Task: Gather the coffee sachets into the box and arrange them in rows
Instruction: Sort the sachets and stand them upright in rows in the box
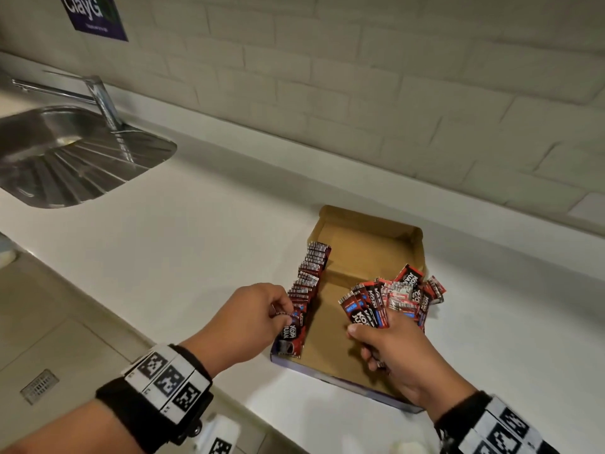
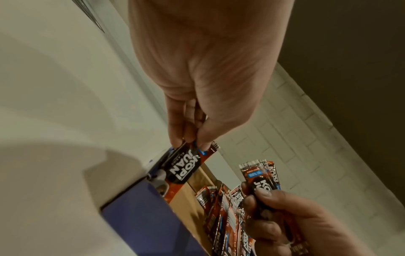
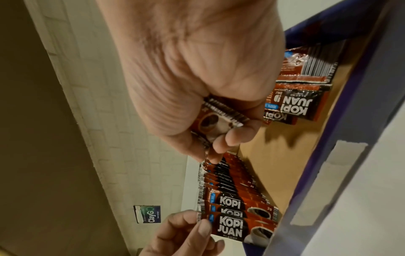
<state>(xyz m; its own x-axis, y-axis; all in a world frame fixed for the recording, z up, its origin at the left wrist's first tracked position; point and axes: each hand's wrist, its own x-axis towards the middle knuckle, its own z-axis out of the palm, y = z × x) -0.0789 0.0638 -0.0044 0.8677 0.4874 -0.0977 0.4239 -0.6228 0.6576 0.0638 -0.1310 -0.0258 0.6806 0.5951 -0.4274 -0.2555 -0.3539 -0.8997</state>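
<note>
Nearest, the left hand (image 1: pixel 252 317) pinches one sachet (image 1: pixel 292 332) onto the row (image 1: pixel 309 280) lining the box's (image 1: pixel 366 247) left wall; the right hand (image 1: pixel 397 352) grips a fanned bundle (image 1: pixel 366 308), feeding it, on the tabletop (image 1: pixel 203 244).

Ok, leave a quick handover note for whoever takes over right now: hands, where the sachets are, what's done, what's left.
Left hand: pinches one sachet at the near end of the row.
Right hand: grips a fanned bunch of sachets over the box.
Done: one row stands along the box's left wall.
Left: a loose pile lies at the box's right side; seat the pinched sachet, then line up the bunch and pile into further rows.
</note>
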